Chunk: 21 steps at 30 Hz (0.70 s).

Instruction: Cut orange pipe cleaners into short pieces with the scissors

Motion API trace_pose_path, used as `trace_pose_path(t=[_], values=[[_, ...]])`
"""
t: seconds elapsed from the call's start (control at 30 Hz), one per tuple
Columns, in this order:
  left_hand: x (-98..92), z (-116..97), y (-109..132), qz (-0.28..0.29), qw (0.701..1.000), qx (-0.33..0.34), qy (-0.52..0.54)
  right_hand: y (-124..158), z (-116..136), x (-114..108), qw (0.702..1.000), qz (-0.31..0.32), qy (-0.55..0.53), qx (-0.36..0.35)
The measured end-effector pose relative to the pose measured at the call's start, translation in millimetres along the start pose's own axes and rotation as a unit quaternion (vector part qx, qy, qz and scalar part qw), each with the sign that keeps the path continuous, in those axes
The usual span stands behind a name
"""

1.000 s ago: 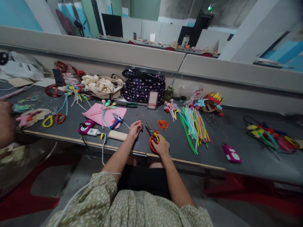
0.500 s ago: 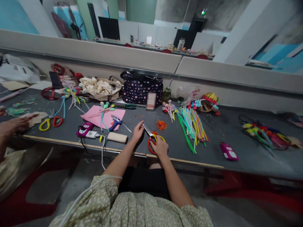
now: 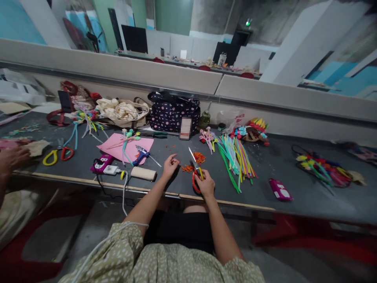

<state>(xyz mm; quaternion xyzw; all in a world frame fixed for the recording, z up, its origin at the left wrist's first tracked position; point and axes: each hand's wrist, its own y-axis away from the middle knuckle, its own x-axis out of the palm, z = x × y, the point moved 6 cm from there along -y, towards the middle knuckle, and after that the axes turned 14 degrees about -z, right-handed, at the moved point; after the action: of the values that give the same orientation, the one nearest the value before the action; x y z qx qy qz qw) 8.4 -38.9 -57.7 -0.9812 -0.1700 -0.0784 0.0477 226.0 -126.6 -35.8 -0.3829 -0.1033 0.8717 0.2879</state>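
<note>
- Now the right hand (image 3: pixel 207 184) is gripping the scissors (image 3: pixel 195 164) near the table edge (image 3: pixel 235 204).
- The left hand (image 3: pixel 171 166) is curling nearby; whether it's pinching anything, I cannot tell.
- Orange scraps (image 3: pixel 200 158) are lying beside the scissors.

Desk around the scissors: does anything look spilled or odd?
Loose orange bits lie beside the scissors, probably cuttings rather than a spill. Odder: a pixelated patch before the polka-dot bag, hiding what is there.
</note>
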Motion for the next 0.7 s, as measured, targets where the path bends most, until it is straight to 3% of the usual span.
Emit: trace_pose_path(t=[0.27,0.37,0.53,0.7], values=[[17.7,-8.9,14.9,0.123,0.992,-0.011,-0.026,-0.6,-5.9,-4.6,0.996,-0.024,-0.077,0.04],[15.6,-12.1,14.6,0.111,0.993,-0.023,-0.036,-1.2,-10.6,-3.2,0.99,-0.037,-0.122,0.058],[8.0,-10.7,8.2,0.059,0.994,0.027,-0.084,-2.8,-19.9,0.0,0.967,-0.058,-0.233,0.087],[22.0,-8.2,12.8,0.144,0.978,0.052,-0.144,-3.5,-25.7,3.3,0.956,-0.065,-0.268,0.099]])
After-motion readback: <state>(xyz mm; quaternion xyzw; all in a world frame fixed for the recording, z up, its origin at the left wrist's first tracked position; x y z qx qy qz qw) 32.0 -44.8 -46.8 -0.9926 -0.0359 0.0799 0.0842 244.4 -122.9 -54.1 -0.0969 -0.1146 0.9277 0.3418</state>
